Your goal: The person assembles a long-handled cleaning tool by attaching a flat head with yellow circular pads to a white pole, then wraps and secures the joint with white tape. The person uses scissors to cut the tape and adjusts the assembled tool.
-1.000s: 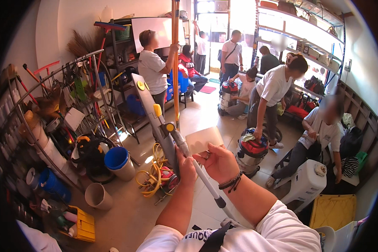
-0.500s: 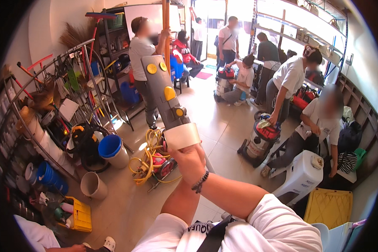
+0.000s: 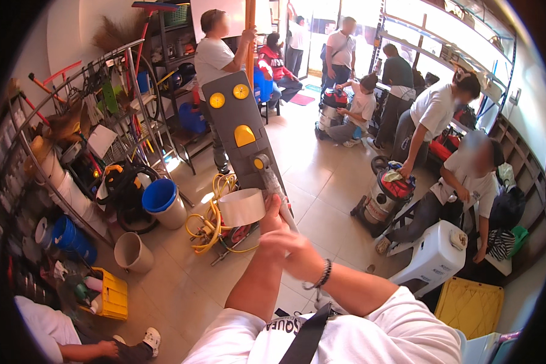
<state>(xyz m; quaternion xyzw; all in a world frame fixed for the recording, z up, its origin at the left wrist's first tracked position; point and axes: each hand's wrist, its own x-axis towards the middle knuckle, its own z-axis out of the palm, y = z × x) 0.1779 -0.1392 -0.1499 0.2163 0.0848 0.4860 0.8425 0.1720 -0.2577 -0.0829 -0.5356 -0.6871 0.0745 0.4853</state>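
A flat mop head (image 3: 244, 115), a dark grey plate with yellow round and curved inserts, stands tilted up in front of me. Its swivel joint meets a silvery pole (image 3: 278, 191). My left hand (image 3: 274, 219) is closed around the pole just below the joint, thumb up. A wide roll of pale packing tape (image 3: 241, 207) sits against the left hand's fingers; how it is held is partly hidden. My right hand (image 3: 300, 255), with a dark beaded bracelet on the wrist, is by my left wrist, its fingers bent and smeared by motion.
Yellow hose (image 3: 211, 227) lies coiled on a small machine beyond my arms. Left are a blue-lined bin (image 3: 161, 197), a beige bin (image 3: 133, 252), a yellow crate (image 3: 113, 295) and racked brooms. Right are a wet-dry vacuum (image 3: 382, 197), a white plastic stool (image 3: 434, 252) and several people.
The mop head has turned its flat face more toward me. The tape roll has shifted left and down, showing the joint and pole. My right hand has moved down and right, apart from the roll.
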